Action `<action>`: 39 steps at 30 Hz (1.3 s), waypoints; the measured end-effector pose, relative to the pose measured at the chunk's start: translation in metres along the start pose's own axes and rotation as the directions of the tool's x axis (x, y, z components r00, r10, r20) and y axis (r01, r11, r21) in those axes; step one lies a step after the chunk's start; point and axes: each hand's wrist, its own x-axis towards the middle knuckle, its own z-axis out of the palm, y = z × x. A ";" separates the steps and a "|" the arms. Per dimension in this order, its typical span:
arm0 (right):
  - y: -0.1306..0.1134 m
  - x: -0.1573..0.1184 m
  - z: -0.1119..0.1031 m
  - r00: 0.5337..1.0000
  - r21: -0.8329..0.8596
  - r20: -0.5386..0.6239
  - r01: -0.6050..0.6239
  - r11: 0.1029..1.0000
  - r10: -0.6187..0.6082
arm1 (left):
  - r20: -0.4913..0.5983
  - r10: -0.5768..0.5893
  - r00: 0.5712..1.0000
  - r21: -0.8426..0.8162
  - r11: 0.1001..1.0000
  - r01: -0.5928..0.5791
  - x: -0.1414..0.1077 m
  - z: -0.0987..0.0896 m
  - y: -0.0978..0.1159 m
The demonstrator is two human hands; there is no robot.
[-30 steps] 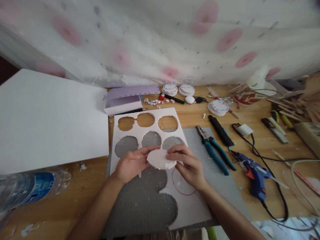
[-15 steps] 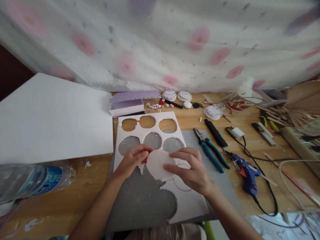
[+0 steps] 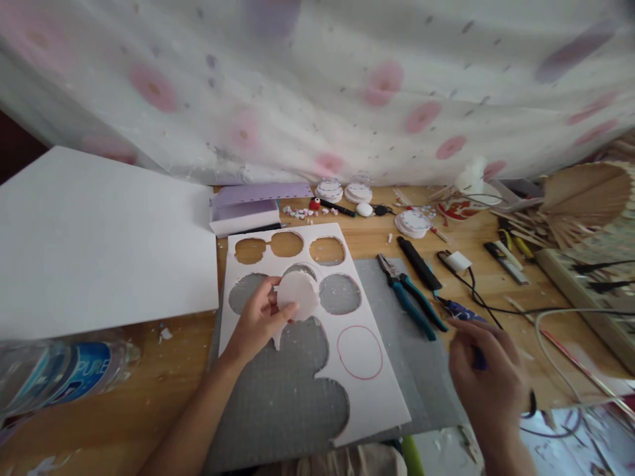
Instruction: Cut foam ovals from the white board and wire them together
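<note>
A round white foam-board disc (image 3: 298, 295) is pinched by my left hand (image 3: 258, 318), thumb in front and fingers behind it. It is held above a white foam board (image 3: 397, 403) with several round holes cut out and one pink circle drawn on it. My right hand (image 3: 489, 370) is at the blue hot glue gun (image 3: 462, 311), its fingers curled around the handle and slightly blurred. Much of the gun is hidden by that hand. Under the board lies a grey cutting mat (image 3: 391, 311).
Right of the board lie teal-handled pliers (image 3: 414, 297), a black stick-like tool (image 3: 419, 263) and a cable with a white plug (image 3: 457, 261). Stacked decorated discs (image 3: 413, 223) sit behind. On the left are a large white sheet (image 3: 109, 244) and a plastic bottle (image 3: 64, 370).
My right hand has let go of the disc and moved right to the glue gun. The left hand keeps the disc, now slightly further left and up. The view has shifted a little.
</note>
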 end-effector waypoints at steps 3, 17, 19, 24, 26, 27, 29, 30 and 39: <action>0.019 0.000 -0.012 0.997 -0.087 -0.044 -0.073 0.994 0.070 | 0.015 0.010 1.000 0.035 0.999 -0.011 -0.001 0.001 -0.003; 0.035 0.148 0.104 0.768 -0.603 0.558 0.116 0.790 0.313 | -0.020 -0.028 0.999 -0.043 0.999 0.027 0.000 0.006 -0.007; 0.031 0.151 0.106 0.763 -0.598 0.560 0.102 0.795 0.323 | -0.023 -0.038 0.999 -0.057 0.998 0.037 0.000 0.006 -0.007; 0.007 0.141 0.075 0.832 -0.515 0.501 0.066 0.855 0.238 | -0.052 -0.035 0.998 -0.029 0.999 0.034 -0.001 0.005 -0.009; -0.005 0.131 0.062 0.854 -0.439 0.477 0.025 0.898 0.210 | -0.074 -0.024 0.997 0.022 0.999 0.026 -0.001 0.005 -0.011; -0.011 0.126 0.057 0.852 -0.384 0.486 0.005 0.923 0.198 | -0.081 -0.018 0.997 0.047 0.999 0.022 -0.001 0.005 -0.011; -0.021 0.113 0.050 0.821 -0.189 0.542 -0.088 0.978 0.179 | -0.090 -0.009 0.996 0.093 0.996 0.017 -0.002 0.006 -0.012; -0.026 0.107 0.049 0.796 -0.057 0.582 -0.163 0.985 0.165 | -0.100 -0.001 0.995 0.112 0.994 0.012 -0.002 0.007 -0.012; -0.061 0.059 0.046 0.677 0.590 0.720 -0.483 0.647 -0.151 | -0.213 0.050 0.976 0.121 0.992 -0.025 -0.004 0.011 -0.010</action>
